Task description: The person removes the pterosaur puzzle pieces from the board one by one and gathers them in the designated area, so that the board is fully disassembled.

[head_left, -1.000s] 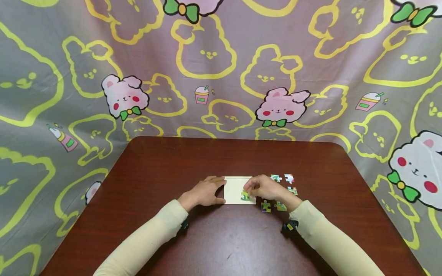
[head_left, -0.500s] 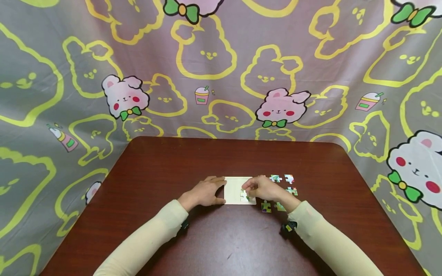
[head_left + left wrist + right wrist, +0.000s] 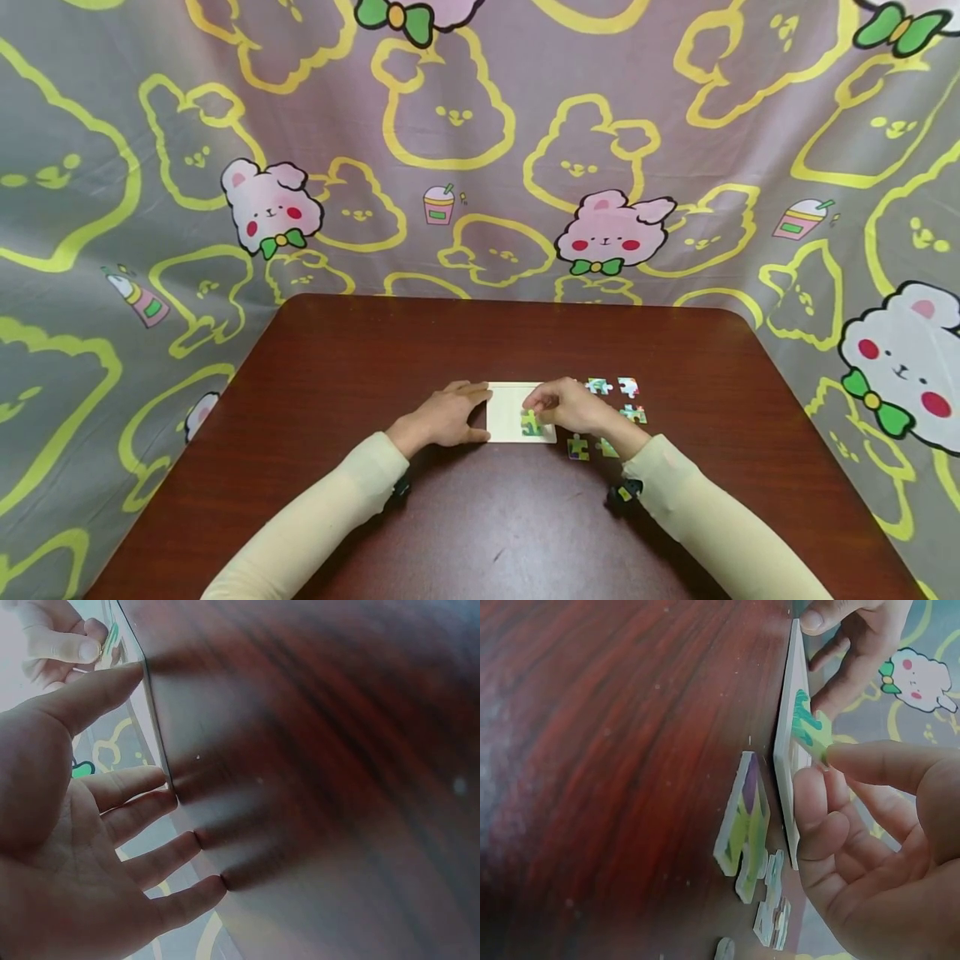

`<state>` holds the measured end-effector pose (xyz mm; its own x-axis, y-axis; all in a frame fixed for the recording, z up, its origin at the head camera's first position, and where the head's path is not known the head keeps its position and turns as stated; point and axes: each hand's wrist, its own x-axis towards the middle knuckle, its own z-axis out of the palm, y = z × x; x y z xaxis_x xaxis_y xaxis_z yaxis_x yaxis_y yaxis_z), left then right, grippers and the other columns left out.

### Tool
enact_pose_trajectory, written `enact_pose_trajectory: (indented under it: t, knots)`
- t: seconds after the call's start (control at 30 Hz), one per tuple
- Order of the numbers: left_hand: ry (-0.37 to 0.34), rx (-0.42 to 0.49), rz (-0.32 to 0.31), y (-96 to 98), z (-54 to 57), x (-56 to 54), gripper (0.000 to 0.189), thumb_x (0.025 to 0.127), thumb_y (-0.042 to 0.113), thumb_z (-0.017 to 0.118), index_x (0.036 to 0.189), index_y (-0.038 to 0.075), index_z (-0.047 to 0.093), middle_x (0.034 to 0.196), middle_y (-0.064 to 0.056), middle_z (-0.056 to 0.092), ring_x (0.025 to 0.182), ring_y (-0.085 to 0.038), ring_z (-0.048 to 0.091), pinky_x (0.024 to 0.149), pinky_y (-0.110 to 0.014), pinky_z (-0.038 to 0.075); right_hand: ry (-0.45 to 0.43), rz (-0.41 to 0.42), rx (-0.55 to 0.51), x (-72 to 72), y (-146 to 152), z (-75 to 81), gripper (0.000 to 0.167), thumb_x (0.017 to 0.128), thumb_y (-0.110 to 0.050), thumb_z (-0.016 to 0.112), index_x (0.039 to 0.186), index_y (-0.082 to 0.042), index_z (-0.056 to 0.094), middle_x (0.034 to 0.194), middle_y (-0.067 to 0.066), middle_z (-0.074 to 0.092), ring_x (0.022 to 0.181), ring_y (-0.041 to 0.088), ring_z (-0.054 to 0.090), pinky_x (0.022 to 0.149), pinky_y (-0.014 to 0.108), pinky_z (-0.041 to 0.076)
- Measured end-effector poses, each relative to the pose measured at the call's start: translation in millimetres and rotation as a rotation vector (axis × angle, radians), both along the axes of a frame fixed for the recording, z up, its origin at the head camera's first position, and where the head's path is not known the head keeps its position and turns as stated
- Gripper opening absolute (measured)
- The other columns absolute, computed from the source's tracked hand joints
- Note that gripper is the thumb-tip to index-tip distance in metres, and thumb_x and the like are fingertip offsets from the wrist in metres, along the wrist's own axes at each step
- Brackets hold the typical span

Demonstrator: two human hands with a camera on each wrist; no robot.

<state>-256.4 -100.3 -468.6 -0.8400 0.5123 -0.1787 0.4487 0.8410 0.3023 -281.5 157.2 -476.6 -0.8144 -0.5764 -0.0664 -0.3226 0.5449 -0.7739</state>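
Note:
A pale, shallow puzzle tray [image 3: 504,414] lies flat on the brown table in the head view. My left hand [image 3: 446,416] rests at its left side, fingers spread and nearly straight, with thumb and fingertips against the edge. In the left wrist view, the left hand's fingertips [image 3: 171,780] meet the tray edge and the tabletop. Over the tray's right part, my right hand [image 3: 572,407] pinches a green jigsaw piece [image 3: 531,423] between thumb and fingers. The right wrist view shows this jigsaw piece [image 3: 810,727] tilted, its lower end at the tray.
Several loose jigsaw pieces lie right of the tray, among them a green one with purple [image 3: 577,447] and a red-and-white one [image 3: 628,387]. The right hand and wrist partly cover this group. A patterned curtain [image 3: 480,150] surrounds the table [image 3: 375,350].
The pinched jigsaw piece looked mostly pale half a second ago and shows green now, its tilt changed within the right fingers. The left hand has stayed at the tray's edge.

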Motion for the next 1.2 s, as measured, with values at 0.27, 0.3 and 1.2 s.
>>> enact_pose_trajectory:
  t: [0.27,0.3,1.2]
  knots:
    - [-0.001,-0.004,0.004,-0.5,-0.9,-0.4,0.074,0.090,0.043,0.072,0.151,0.012,0.044,0.162,-0.005,0.035,0.149,-0.036,0.031,0.111,-0.064,0.037,0.008,-0.010,-0.009,-1.0,0.9,-1.5,0.016,0.085,0.002,0.069,0.098,-0.006,0.075,0.085,0.005,0.074,0.076,0.010,0.064,0.066,0.025,0.051]
    - [-0.001,-0.002,0.004,-0.5,-0.9,-0.6,0.074,0.090,0.043,0.072,0.151,0.012,0.044,0.162,-0.005,0.036,0.149,-0.036,0.031,0.111,-0.064,0.037,0.007,-0.012,-0.008,-1.2,1.3,-1.6,0.016,0.085,0.002,0.069,0.097,-0.006,0.075,0.084,0.005,0.074,0.076,0.010,0.064,0.066,0.025,0.050]
    - [0.010,-0.003,-0.005,-1.8,-3.3,-1.1,0.075,0.090,0.045,0.071,0.151,0.012,0.044,0.162,-0.006,0.035,0.149,-0.037,0.032,0.113,-0.060,0.037,-0.105,-0.073,-0.041,0.1,47.5,11.9,0.018,0.091,-0.005,0.066,0.107,-0.002,0.073,0.078,0.010,0.072,0.067,0.024,0.064,0.051,0.026,0.046]
